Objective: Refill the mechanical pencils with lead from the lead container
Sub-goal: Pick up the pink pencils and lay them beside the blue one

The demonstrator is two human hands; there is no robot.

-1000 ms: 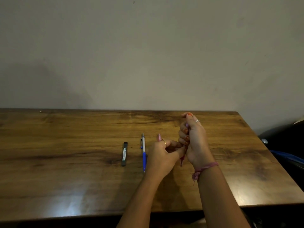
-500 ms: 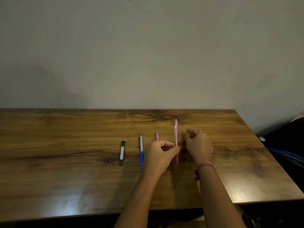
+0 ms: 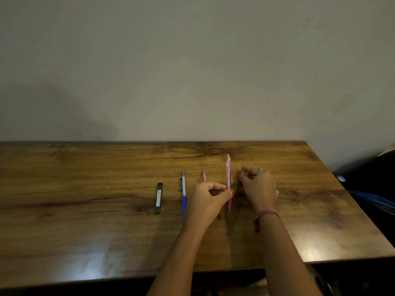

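Observation:
A pink mechanical pencil [image 3: 228, 167] lies lengthwise on the wooden table [image 3: 85, 210], tip toward me, between my two hands. My left hand [image 3: 206, 199] pinches its middle between thumb and forefinger. My right hand [image 3: 259, 186] rests just right of it, fingers curled, holding nothing that I can see. A second pink pencil [image 3: 204, 175] shows only its far end above my left hand. A blue and silver pencil [image 3: 183, 194] lies left of that hand. The black lead container [image 3: 158, 198] lies further left, closed as far as I can tell.
The table's right edge runs close to my right arm, with dark objects and something blue [image 3: 372, 197] beyond it. A plain wall stands behind the table's far edge.
A second ago both hands held the pink pencil up off the table. It now lies flat on the wood, and my right hand has let go of it and dropped to the table.

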